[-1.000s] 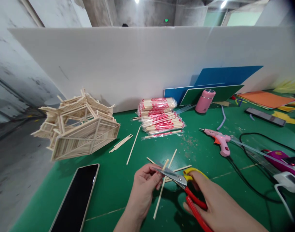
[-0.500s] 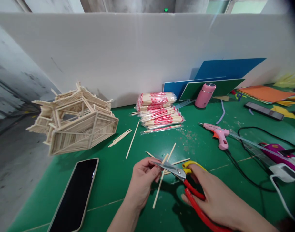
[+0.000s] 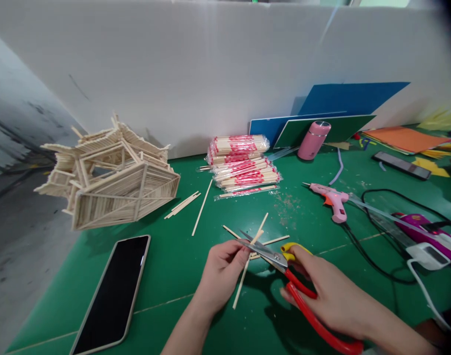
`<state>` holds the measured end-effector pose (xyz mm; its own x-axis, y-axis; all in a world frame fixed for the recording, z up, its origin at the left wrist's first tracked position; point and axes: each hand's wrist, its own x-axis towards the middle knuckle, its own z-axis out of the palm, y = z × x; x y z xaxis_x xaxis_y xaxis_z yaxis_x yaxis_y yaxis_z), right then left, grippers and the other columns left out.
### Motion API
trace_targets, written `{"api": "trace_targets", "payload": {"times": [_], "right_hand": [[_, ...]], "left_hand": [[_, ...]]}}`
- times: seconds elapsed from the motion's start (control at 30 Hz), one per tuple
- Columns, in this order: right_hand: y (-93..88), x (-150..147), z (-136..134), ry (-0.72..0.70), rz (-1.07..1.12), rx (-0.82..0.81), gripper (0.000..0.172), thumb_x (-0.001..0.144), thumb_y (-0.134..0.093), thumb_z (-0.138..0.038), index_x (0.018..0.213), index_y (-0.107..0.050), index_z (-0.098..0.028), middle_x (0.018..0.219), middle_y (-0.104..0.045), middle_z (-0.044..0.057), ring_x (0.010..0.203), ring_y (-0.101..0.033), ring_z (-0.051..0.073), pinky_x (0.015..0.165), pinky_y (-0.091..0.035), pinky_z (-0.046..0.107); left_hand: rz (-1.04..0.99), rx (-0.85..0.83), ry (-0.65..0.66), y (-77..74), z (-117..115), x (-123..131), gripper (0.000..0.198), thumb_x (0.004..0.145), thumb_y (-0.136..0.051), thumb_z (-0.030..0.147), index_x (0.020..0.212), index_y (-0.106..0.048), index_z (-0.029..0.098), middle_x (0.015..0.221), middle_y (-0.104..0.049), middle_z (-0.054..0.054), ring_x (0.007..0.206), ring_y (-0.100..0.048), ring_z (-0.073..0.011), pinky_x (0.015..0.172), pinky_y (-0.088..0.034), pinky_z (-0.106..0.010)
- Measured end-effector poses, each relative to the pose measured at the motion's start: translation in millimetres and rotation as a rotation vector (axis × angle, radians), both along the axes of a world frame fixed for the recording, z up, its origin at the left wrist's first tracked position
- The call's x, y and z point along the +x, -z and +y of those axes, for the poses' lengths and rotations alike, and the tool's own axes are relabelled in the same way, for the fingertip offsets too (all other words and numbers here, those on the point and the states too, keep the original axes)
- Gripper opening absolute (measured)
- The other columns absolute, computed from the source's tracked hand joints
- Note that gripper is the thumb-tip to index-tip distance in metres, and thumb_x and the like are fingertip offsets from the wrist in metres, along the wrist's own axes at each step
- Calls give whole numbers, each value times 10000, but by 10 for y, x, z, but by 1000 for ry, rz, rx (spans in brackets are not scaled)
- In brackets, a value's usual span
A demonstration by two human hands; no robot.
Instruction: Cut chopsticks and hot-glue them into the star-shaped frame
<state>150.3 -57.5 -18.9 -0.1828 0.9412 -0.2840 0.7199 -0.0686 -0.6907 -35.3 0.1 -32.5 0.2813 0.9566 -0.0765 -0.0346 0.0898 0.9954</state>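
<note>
My left hand [image 3: 224,265] pinches a short wooden stick [image 3: 257,236] whose end pokes up past the fingertips. Around that stick lie the parted blades of the scissors [image 3: 267,252], which have red and yellow handles. My right hand [image 3: 323,286] grips those handles from the right. Below the blades, several loose wooden sticks [image 3: 241,285] lie crossed on the green table. Farther left on the table are a single stick [image 3: 202,207] and a small bunch of sticks [image 3: 182,205]. A building-like model made of sticks [image 3: 125,197] stands at the left.
Plastic-wrapped chopstick packs [image 3: 244,170] are piled at the back, near a pink bottle [image 3: 314,141]. A pink glue gun [image 3: 332,199] with a black cable lies to the right, beside a purple device [image 3: 429,234]. A phone [image 3: 112,293] lies front left. Coloured paper [image 3: 406,140] is far right.
The scissor blades have spread apart around the stick, and both hands have stayed in nearly the same place. The whole view has tilted slightly downward.
</note>
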Motion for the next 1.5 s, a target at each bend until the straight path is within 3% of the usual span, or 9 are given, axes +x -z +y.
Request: {"api": "trace_targets", "payload": {"times": [0.13,0.5,0.6,0.73,0.93,1.2,1.5], "right_hand": [[-50,-36,-9,6,44,-29,242,740,-530,-397,867,-408,-231,758,-575,-27,619,-519,128,547,-390,221],[-24,-110,19,35,153,-19,134,709,-511,-194,802,-416,-211,785,-595,8,682,-561,130,568,-402,192],[33,-116,59,75,143,3,181,700,-544,-240,836,-425,-218,763,-587,-9,649,-549,124,554,-404,195],[138,-96,114,175,75,80,414,629,-641,-384,947,-429,-225,862,-587,5,729,-555,153,620,-416,234],[152,-65,107,90,-37,98,318,674,-581,-466,811,-431,-222,758,-576,-3,634,-516,149,544,-380,242],[42,-40,81,55,-122,155,363,694,-565,-442,934,-406,-220,901,-551,40,806,-514,201,634,-397,288],[67,-23,67,44,-146,154,473,707,-539,-467,1065,-377,-206,1027,-516,86,940,-492,234,766,-402,344]], "left_hand": [[67,123,-37,-22,-34,22,136,717,-557,189,671,-679,151,671,-627,-39,612,-523,-145,553,-391,-215],[132,288,-9,19,-47,9,170,756,-504,195,682,-642,129,623,-595,-21,567,-509,-113,515,-390,-181],[130,330,-57,9,-53,5,148,750,-508,172,684,-636,134,638,-605,-19,582,-531,-113,530,-405,-175],[113,392,-105,15,-68,-7,143,759,-500,150,730,-640,157,674,-610,-7,603,-548,-107,543,-418,-167],[135,446,-100,47,-71,-9,143,761,-497,139,708,-629,159,684,-611,-1,604,-545,-97,550,-418,-160],[90,311,-95,9,-64,19,147,747,-512,189,686,-636,139,613,-567,-5,521,-460,-89,469,-357,-170],[-65,2,-46,60,-71,45,247,738,-549,353,672,-603,121,489,-405,41,457,-324,-66,433,-261,-181]]}}
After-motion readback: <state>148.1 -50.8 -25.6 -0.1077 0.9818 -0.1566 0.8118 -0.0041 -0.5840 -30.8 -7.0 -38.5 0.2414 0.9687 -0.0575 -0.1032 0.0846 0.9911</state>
